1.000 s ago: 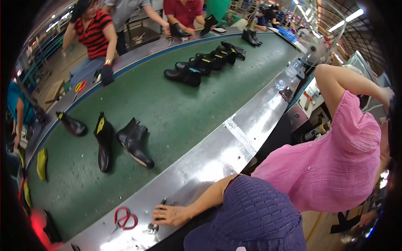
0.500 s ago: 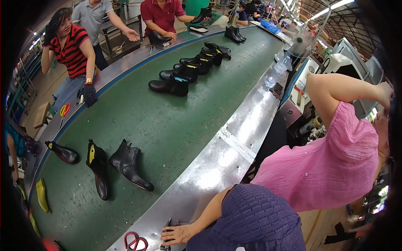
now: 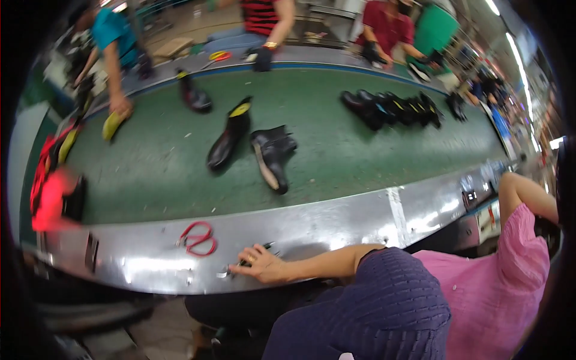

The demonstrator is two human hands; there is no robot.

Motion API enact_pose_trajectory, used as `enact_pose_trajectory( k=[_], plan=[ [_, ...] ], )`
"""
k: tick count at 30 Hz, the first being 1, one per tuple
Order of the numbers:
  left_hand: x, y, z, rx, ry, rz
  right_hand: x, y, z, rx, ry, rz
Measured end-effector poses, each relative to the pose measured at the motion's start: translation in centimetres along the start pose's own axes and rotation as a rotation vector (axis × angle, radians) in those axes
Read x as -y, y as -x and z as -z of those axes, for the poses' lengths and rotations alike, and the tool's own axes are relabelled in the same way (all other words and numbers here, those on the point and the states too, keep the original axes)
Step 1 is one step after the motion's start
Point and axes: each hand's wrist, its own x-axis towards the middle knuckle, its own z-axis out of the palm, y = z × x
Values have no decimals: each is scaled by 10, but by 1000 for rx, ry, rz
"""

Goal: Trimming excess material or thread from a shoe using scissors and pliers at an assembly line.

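My right hand point(image 3: 267, 265) rests on the near metal ledge, its arm coming from a dark quilted sleeve. With a ring on one finger, it curls over a small dark hand tool with a metal tip point(image 3: 223, 274), mostly covered by the fingers. Just left of it lie scissors with red handles point(image 3: 198, 238). My left hand does not show. Beyond the ledge, on the green belt, lie a black ankle boot point(image 3: 231, 135) with a yellow lining and a second black boot point(image 3: 271, 157) on its side. A third dark boot point(image 3: 195, 95) lies farther back.
Several black boots point(image 3: 393, 108) stand in a row at right. A person in pink point(image 3: 492, 288) is close on my right. Across the belt point(image 3: 336, 174), a co-worker's hand point(image 3: 120, 107) touches a yellow-green shoe form point(image 3: 111, 126). A blurred red thing point(image 3: 51, 201) is at far left.
The view has swung left, so the belt now runs across it. My right hand appears higher, with its fingers more curled over the tool. A co-worker's hand has reached the yellow-green shoe form.
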Motion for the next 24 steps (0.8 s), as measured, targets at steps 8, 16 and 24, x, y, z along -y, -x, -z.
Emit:
enact_pose_trajectory(
  k=[8,16,24],
  plan=[
    [16,96,67,-385,-34,-334,90,-80,58,683,-865,-317],
    [45,86,72,-498,3,-321,234,-109,105,1377,-1254,-180],
    [47,88,68,-580,-50,-377,262,-135,78,1485,-1050,-330]
  ],
)
